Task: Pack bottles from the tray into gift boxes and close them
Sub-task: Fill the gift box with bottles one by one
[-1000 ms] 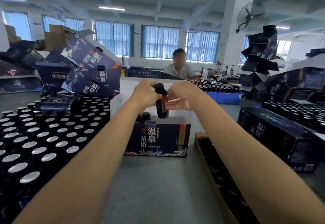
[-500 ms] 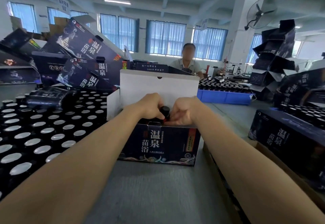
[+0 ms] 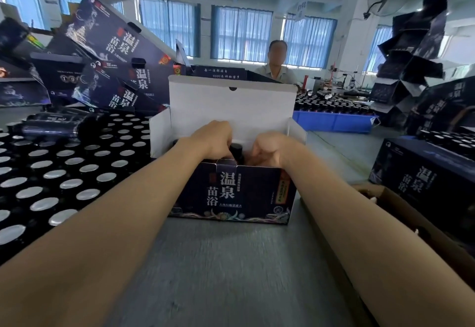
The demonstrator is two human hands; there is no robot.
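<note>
On the table the gift box stands centre, bottles left, seemingly a carton right.

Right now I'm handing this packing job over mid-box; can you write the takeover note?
Left grip: inside the open gift box, fingers curled on a black-capped bottle whose cap shows above the front wall.
Right grip: also in the box, fingers curled downward; what it holds is hidden.
Tray of bottles: left of the box, many silver-topped bottles upright.
Done: this bottle is partly in; how full the box is cannot be seen.
Left: fill the box, fold down the upright white lid flap, close it.
</note>
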